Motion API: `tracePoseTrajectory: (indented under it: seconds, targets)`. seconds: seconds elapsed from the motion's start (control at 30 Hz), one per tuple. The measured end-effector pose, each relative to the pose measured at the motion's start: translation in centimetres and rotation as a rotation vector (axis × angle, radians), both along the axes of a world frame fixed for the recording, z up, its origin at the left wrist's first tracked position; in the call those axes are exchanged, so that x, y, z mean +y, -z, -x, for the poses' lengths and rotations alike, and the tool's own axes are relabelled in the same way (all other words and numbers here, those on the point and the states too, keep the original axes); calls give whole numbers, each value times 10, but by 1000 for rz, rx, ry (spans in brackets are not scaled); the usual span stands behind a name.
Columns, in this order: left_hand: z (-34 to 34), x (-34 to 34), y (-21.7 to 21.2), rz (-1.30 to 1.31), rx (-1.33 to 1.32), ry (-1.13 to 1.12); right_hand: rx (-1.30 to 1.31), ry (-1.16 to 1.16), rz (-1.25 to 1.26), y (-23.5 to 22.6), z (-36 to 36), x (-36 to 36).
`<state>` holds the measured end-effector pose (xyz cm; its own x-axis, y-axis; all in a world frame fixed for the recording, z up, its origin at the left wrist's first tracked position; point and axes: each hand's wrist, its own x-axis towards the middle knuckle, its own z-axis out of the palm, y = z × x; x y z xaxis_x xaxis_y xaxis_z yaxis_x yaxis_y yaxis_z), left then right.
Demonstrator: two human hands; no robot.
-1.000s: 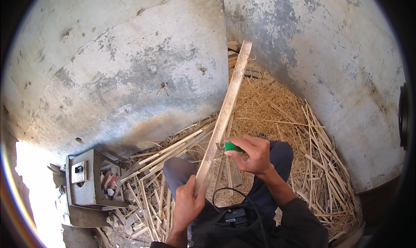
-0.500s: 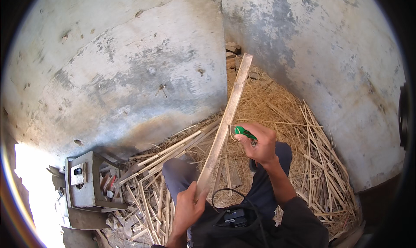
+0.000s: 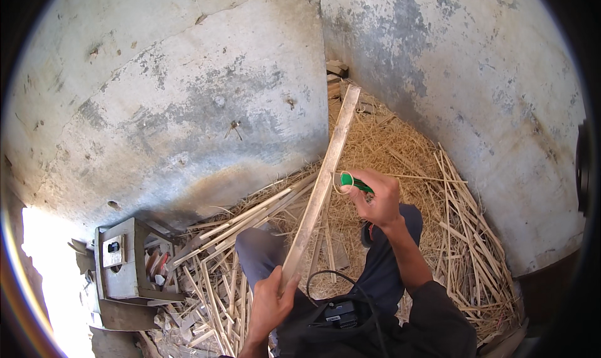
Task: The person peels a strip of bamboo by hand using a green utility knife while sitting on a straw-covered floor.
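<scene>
A long flat pale wooden slat runs from my lap up toward the corner of the walls. My left hand grips its near end low in the view. My right hand is closed on a green-handled tool whose tip meets the slat's right edge about halfway up, where a thin curl of shaving hangs. My knees in dark trousers sit under the slat.
Two stained concrete walls meet in a corner ahead. Straw-like shavings and several thin split strips cover the floor around me. A grey wooden box with small items stands at the lower left. A black device with a cable lies in my lap.
My right hand with the green tool has slid further up along the slat's right edge, away from me. The left hand keeps its hold on the near end.
</scene>
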<state>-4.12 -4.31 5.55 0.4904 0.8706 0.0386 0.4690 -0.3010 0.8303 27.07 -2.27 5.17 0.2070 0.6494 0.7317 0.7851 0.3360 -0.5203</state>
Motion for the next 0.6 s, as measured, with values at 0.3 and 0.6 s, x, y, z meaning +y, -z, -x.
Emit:
tracePoseTrajectory:
  seconds: [0.3,0.6]
  targets:
    - [10,-5,9,26,4,1,5,53,-13,-1,-19,13]
    - [20,-8,14,51,18,14,-24,115,-81,3,-36,26]
